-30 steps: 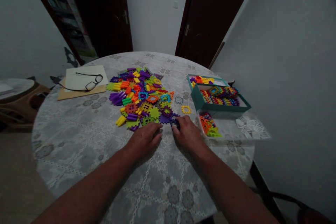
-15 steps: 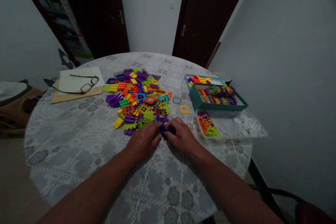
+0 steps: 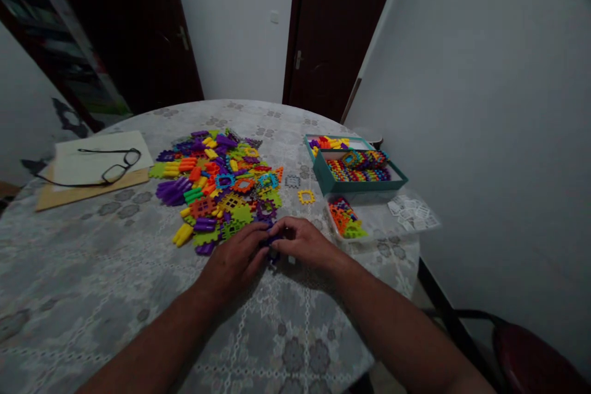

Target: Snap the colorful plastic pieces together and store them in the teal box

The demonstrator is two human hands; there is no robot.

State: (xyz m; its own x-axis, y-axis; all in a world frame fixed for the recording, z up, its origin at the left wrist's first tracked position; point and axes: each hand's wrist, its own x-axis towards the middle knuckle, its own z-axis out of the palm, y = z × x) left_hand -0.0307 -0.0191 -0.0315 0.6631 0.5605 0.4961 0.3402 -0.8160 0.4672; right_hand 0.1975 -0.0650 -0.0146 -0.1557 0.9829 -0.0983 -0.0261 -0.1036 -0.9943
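Observation:
Close together at the near edge of the pile, my left hand (image 3: 234, 261) and my right hand (image 3: 305, 242) both pinch a dark purple building piece (image 3: 273, 253). My fingers hide much of it, so its exact shape is unclear. Just beyond them lies a heap of plastic building pieces (image 3: 240, 215) in green, purple, orange, yellow and blue, some flat with toothed edges, some tube-like. A yellow square frame piece (image 3: 305, 197) and a grey frame piece (image 3: 292, 181) lie apart, to the right of the heap.
To the right stand a teal box (image 3: 364, 186) of colourful pieces, its shallow lid (image 3: 310, 146) behind, and a clear tray (image 3: 337, 233) holding orange and green pieces. White pieces (image 3: 412, 212) lie beyond. Glasses (image 3: 114, 173) rest on paper over a board (image 3: 92, 192) at left.
My view has turned right and slightly up, so the table things sit further left. My right hand has shifted its fingers on the dark purple piece, which both hands still hold.

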